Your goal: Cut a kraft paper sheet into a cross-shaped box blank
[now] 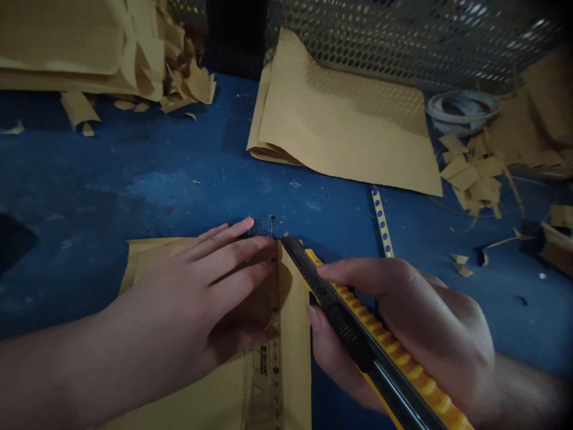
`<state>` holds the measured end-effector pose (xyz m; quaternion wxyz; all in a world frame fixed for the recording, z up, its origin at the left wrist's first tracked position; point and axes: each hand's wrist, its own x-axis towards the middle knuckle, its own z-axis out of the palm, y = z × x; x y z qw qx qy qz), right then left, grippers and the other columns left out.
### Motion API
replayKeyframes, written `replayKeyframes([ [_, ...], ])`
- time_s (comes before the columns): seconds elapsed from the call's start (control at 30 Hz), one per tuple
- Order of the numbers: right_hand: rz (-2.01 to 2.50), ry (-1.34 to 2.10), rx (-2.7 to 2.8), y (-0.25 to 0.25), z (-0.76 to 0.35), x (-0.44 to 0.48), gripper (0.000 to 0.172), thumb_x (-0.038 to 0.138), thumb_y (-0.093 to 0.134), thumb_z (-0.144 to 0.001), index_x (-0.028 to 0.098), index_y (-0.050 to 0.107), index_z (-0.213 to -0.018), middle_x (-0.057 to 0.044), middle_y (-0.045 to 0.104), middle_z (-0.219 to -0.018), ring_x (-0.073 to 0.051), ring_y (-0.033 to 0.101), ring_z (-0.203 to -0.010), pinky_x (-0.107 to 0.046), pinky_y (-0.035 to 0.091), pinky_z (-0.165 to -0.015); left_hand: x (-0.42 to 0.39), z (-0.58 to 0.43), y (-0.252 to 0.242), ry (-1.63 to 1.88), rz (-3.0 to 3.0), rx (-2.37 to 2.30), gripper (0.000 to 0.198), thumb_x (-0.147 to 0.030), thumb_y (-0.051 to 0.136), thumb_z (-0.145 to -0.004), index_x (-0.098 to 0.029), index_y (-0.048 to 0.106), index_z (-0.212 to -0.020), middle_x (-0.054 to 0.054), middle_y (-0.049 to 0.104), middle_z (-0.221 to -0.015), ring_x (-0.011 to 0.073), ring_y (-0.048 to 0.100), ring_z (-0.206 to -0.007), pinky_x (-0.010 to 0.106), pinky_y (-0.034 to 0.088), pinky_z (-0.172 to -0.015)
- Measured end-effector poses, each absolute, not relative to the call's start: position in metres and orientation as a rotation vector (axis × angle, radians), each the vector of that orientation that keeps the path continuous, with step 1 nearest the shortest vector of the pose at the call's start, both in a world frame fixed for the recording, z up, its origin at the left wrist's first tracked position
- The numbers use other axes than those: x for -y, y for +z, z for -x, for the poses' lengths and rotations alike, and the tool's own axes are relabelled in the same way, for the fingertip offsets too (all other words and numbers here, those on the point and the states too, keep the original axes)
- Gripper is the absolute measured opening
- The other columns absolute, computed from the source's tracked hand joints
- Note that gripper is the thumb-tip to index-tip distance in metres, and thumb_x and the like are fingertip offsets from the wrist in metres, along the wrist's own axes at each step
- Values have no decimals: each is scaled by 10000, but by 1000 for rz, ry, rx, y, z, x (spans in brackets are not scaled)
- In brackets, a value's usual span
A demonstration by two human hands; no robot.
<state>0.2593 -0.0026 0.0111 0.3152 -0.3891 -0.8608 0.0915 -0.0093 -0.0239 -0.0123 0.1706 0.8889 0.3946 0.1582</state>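
Note:
My left hand [192, 298] lies flat, fingers stretched out, pressing a clear plastic ruler [265, 358] onto a brown padded envelope [293, 334] on the blue table [134, 179]. My right hand [403, 334] grips a yellow and black utility knife [358, 334]. The knife's tip [286, 240] rests at the far end of the ruler's right edge, on the envelope's top edge.
A stack of brown envelopes [344, 125] leans on a perforated metal panel [403, 36] at the back. Another pile with torn scraps [89, 48] sits far left. A dotted pencil [382, 222], paper offcuts [474, 173] and a tape roll [461, 110] lie to the right.

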Motion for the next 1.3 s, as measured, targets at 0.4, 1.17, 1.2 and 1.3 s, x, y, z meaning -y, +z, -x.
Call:
replayKeyframes([
  [0.4, 1038, 153, 2328, 11, -258, 4, 154, 268, 690, -935, 260, 604, -1062, 20, 750, -759, -191, 702, -567, -334, 580, -511, 22, 9, -10, 455, -2527, -1087, 503, -380, 714, -1030, -220, 586, -1489, 65, 609, -1632, 285, 393, -1675, 533, 442, -1360],
  [1.17, 855, 112, 2483, 11, -252, 18, 179, 103, 701, -926, 236, 582, -920, 6, 722, -778, -182, 693, -681, -355, 599, -711, 14, 5, -5, 383, -2623, -1043, 466, -412, 719, -1027, -115, 687, -1385, 169, 657, -1581, 457, 522, -1572, 672, 555, -1235],
  [1.2, 843, 99, 2476, 11, -250, 19, 164, 96, 688, -931, 227, 592, -907, 1, 724, -774, -179, 694, -679, -353, 597, -715, 14, 5, -4, 377, -2617, -1042, 444, -427, 703, -1037, -120, 702, -1358, 162, 656, -1584, 457, 520, -1574, 675, 548, -1241],
  [1.3, 863, 69, 2440, 10, -246, 27, 140, 66, 682, -925, 194, 633, -898, -13, 740, -776, -177, 704, -672, -365, 585, -699, 13, 5, -3, 353, -2599, -1064, 421, -441, 709, -1035, -139, 717, -1329, 138, 652, -1595, 451, 521, -1575, 676, 533, -1259],
])
